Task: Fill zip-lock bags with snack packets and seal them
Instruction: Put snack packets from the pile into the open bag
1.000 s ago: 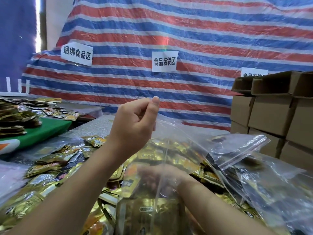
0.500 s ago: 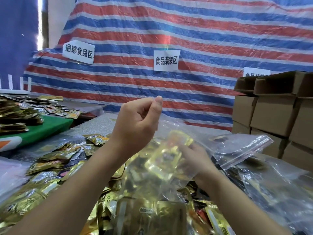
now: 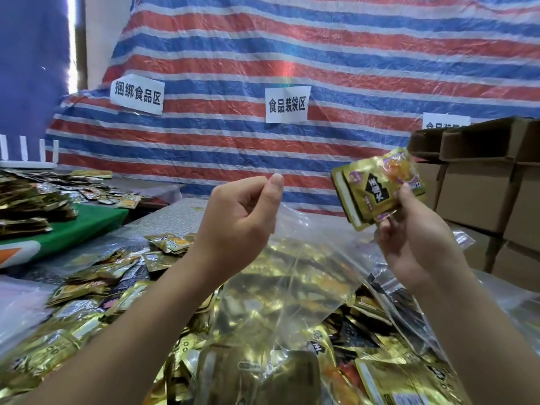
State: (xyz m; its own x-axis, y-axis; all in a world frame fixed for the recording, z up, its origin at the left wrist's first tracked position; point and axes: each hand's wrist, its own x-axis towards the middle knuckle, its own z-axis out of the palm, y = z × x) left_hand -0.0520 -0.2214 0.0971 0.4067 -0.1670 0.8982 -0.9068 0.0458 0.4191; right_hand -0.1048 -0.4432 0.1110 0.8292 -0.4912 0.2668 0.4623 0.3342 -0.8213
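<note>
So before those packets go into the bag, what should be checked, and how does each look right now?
1. Left hand pinches the zip-lock bag rim up: ok.
2. Bag mouth open wide enough: cannot tell, clear film.
3. Right hand grips the snack packets firmly: ok.
4. Packets above the bag mouth: not ok, off to the right.
5. Room left in the bag: ok, only the bottom is filled.
</note>
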